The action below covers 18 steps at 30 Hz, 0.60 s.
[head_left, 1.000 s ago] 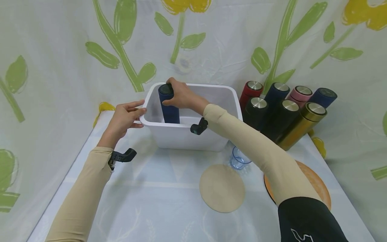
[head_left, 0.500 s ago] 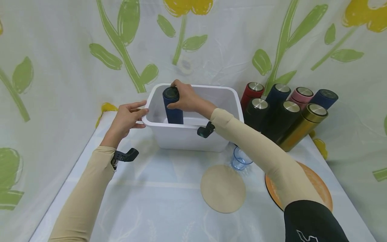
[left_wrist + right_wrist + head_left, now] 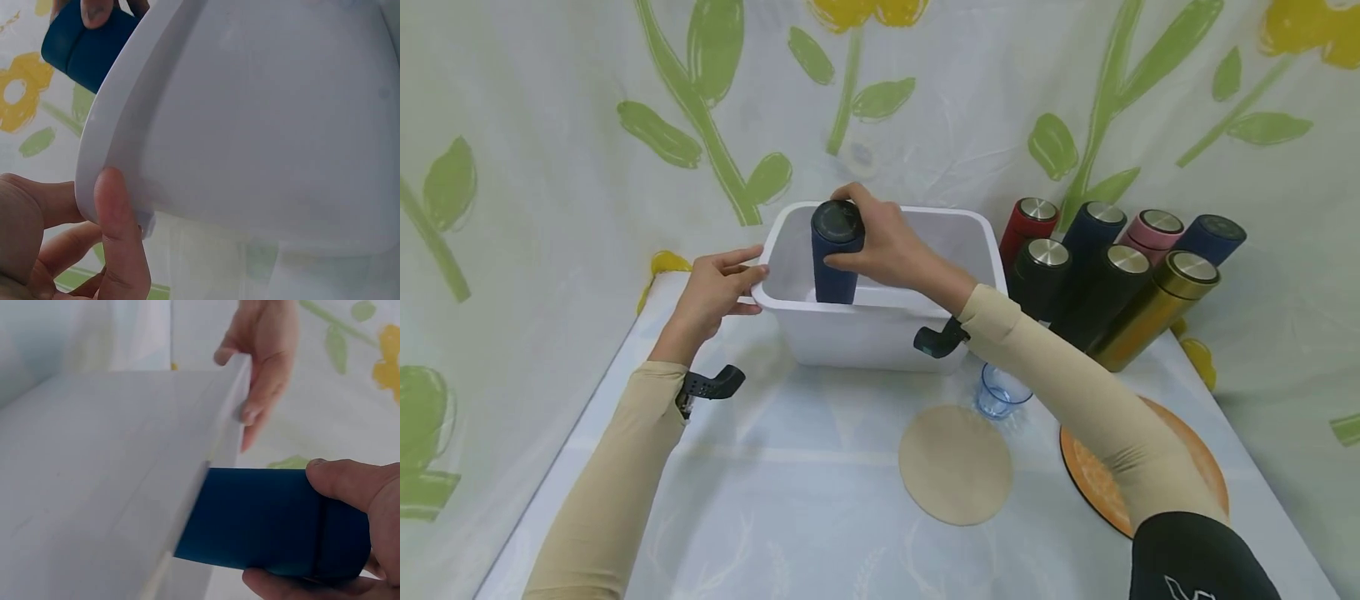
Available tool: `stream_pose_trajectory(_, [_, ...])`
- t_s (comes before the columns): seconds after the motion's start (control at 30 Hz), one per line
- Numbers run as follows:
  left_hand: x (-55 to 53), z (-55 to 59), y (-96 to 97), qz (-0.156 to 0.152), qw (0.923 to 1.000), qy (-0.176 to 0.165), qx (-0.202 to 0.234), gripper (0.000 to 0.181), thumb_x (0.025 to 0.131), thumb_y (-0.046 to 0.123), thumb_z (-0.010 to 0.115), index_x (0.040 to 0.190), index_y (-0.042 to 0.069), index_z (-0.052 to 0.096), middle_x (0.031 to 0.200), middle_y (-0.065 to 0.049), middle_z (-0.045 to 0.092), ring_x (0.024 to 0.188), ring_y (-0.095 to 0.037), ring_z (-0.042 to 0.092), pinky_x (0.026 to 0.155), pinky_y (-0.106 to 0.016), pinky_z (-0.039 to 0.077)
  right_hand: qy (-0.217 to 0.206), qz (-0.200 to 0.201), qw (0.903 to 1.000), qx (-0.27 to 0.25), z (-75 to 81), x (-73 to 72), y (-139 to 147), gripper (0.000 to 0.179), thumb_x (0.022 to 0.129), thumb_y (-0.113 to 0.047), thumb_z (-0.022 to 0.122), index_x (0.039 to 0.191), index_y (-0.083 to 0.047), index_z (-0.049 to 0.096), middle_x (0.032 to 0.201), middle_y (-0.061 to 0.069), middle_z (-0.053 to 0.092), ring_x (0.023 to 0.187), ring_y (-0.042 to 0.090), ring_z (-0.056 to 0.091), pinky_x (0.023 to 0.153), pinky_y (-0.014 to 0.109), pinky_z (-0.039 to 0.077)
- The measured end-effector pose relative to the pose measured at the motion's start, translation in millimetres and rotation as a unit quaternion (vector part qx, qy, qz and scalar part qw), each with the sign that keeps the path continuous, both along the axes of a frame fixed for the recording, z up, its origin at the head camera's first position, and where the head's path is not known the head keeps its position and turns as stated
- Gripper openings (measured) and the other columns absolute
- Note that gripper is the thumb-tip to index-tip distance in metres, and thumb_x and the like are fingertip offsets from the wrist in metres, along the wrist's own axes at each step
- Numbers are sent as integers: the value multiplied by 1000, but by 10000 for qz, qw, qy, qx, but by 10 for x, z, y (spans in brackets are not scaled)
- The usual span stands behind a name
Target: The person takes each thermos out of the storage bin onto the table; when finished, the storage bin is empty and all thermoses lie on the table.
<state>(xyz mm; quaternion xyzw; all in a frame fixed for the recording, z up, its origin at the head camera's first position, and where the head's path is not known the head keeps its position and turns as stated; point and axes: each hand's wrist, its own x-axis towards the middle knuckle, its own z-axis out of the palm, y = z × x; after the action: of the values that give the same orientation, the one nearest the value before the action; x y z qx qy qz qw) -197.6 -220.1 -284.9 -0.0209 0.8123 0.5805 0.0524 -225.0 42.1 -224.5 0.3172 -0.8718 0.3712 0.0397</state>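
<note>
A dark blue thermos bottle [image 3: 835, 271] with a dark lid stands upright, partly inside a white plastic bin [image 3: 868, 340], whose front wall hides its lower end. My right hand [image 3: 891, 242] grips this bottle near its top, thumb on the near side and fingers behind, as the right wrist view also shows. At the bin's left end my left hand [image 3: 718, 287] holds the rim, with one digit along the outer wall and the others around the edge in the left wrist view.
Several thermos bottles stand right of the bin, including a red one [image 3: 1028, 229] and a gold one [image 3: 1157, 308]. A blue-tinted glass [image 3: 1000, 396], a round beige mat [image 3: 955, 465] and an orange round board [image 3: 1183, 454], partly under the right arm, lie in front.
My right hand has raised the blue bottle and moved it to the right within the bin. The left hand keeps its place on the rim.
</note>
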Motion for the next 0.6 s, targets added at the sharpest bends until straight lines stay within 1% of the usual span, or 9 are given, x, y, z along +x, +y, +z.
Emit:
stream_pose_trajectory(0.23, [-4,21,-13,-61,10000,-3,31,54,100,25,64,150,14,48,132,-23,58,80,-13,68,67,-27,60,309,8,9991,-292,123,183,138,69,81,-15,85,136,-7,44,119,9,67,105,15,65,90,25,50])
stream_pose_trajectory(0.47, [-17,11,-1,-53,10000,-52,-7,55,100,27,64,150,15,48,134,-22,57,82,-14,68,68,-28,60,752,53,9949,-666,215,333,227,70,78,-10,87,135,-5,46,122,8,65,104,17,65,91,26,49])
stream_pose_trajectory(0.6, [-15,7,-9,-46,10000,-75,35,55,100,27,64,151,15,47,135,-22,56,82,-13,68,68,-27,60,975,88,9912,-895,252,433,273,70,77,-10,87,134,-5,47,123,7,64,106,13,63,84,25,54])
